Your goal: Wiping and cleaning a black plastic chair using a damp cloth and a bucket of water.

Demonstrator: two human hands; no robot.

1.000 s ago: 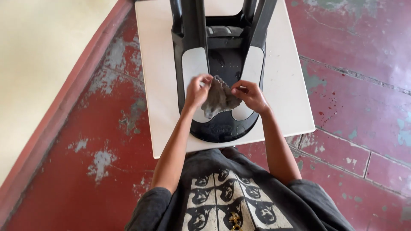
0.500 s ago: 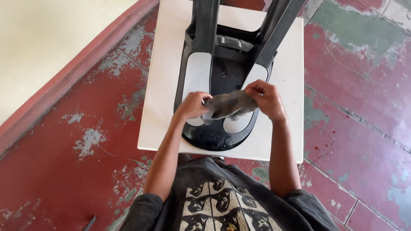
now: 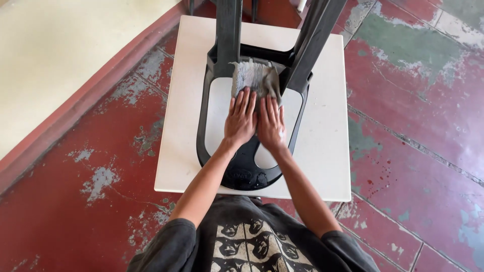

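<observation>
- Left hand [image 3: 241,120]: centre of frame, fingers flat and open, pressing the lower edge of the cloth [image 3: 254,78]; a moment ago both hands held it bunched.
- Cloth: grey, now spread on the upturned black chair [image 3: 206,121].
- Right hand [image 3: 272,123]: beside it, fingers flat, open.
- Bench [image 3: 327,146]: white, under the chair.
</observation>
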